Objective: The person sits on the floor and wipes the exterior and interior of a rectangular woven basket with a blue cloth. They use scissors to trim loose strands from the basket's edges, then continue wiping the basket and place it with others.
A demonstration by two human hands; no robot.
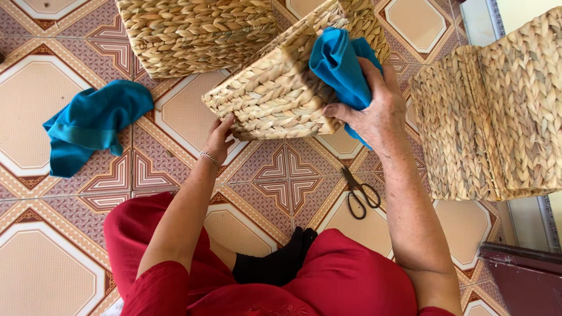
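**Woven straw basket tilted on the tiled floor, held from two sides**

Braided straw, pale and coarse: a square woven basket [281,88], tipped on edge near the middle of the scene, its near corner low over the patterned floor tiles [52,105]. Left hand [219,137] pressed against the near-left lower corner, fingers spread and only lightly bent, propping rather than gripping. Right hand [372,105] closed around a bunched teal cloth [339,64], thumb hooked on the basket's right side, cloth pushed against the rim there.

Probably light for its bulk, stiff in the walls yet slightly springy; rough weave, so little risk of slipping. Best taken at a corner or over the rim, where the braid is thickest. Cloth soft and limp, easily wadded into one palm.

Second teal cloth [91,126] lying crumpled far left on the tiles. Another basket [193,32] just behind, touching or nearly so. Third woven piece [492,117] at the right. Black-handled scissors [360,193] on the floor, near the right forearm.
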